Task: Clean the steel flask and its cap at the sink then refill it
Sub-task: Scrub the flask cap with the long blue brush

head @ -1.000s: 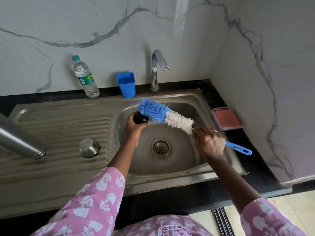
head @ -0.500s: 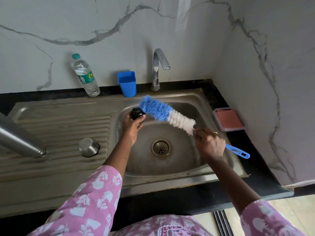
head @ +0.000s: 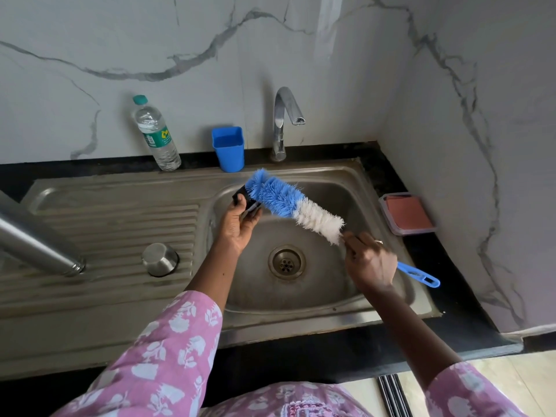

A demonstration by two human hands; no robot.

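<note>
Turned palm-up since before, the left hand (head: 238,229) is curled round the cap (head: 240,194) over the sink's (head: 301,323) back-left corner; the brush (head: 281,200) is gripped by the right hand (head: 370,263).

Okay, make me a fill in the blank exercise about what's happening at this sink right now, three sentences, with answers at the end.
1. The left hand holds a small ____ cap over the sink.
2. The right hand grips the bottle brush, whose bristles are blue and ____.
3. The blue cup stands between the plastic water bottle and the ____.
Missing words: black; white; tap.
</note>
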